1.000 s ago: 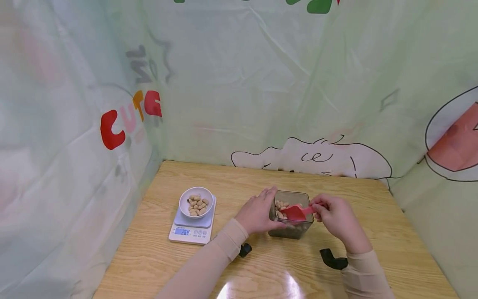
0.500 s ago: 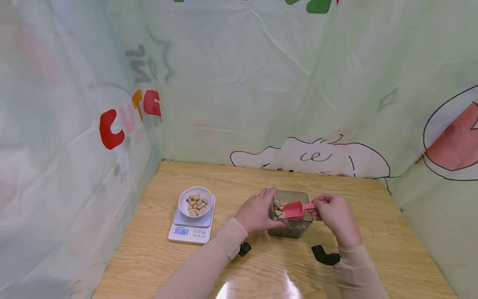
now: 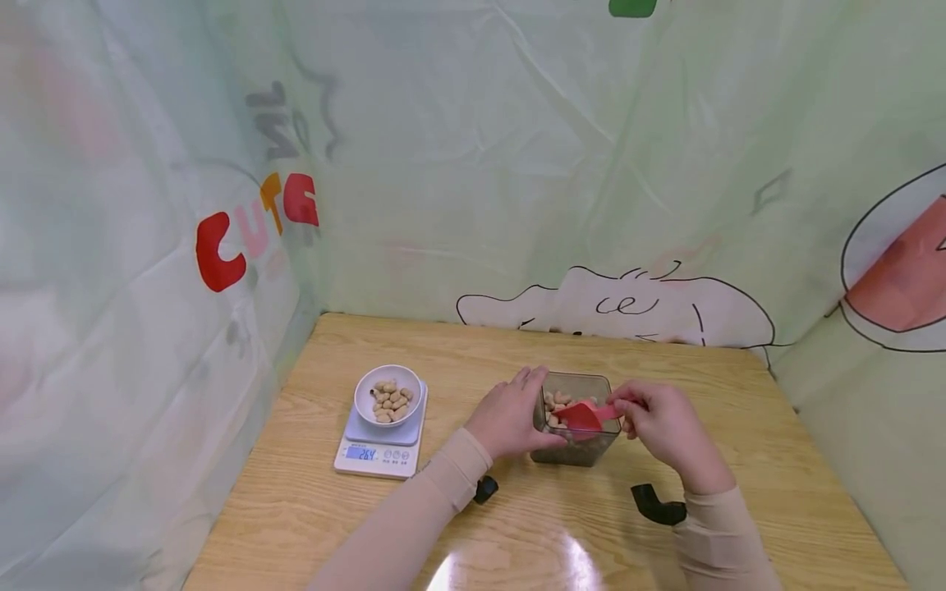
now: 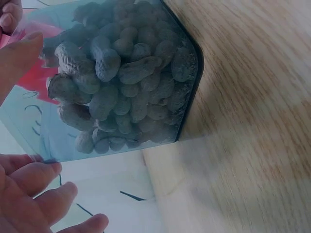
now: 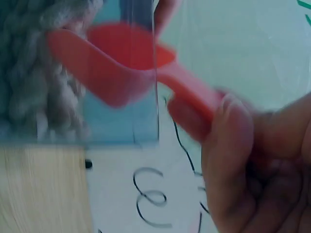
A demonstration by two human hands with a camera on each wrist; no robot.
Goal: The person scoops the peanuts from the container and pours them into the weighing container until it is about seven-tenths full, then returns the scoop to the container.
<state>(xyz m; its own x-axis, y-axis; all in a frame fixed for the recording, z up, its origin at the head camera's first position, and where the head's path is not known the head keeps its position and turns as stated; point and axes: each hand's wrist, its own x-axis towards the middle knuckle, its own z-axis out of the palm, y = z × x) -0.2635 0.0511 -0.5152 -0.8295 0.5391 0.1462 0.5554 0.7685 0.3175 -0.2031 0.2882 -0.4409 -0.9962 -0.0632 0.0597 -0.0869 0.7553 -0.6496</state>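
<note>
My left hand [image 3: 510, 419] holds a clear, smoky plastic container [image 3: 565, 453] at its left side, with the thumb on the near wall and the fingers toward the far side. Inside lie several unshelled peanuts [image 4: 107, 92], heaped well below the rim. Pinched by its handle in my right hand [image 3: 665, 427] is a small red scoop [image 3: 581, 416]. Its blade dips inside the container against the peanuts, as the right wrist view also shows through the wall. How much the scoop carries is hard to tell.
To the left, a white bowl [image 3: 360, 402] with several peanuts stands on a digital kitchen scale [image 3: 377, 464], whose display appears to read 26.4. Black curved pieces [image 3: 658, 506] show beside both wrists. Printed cloth [image 3: 473, 164] hangs behind the wooden table [image 3: 517, 533].
My right wrist swung left and then back right, tilting the scoop among the peanuts. The left hand and container have stayed in place. The bowl and scale look the same.
</note>
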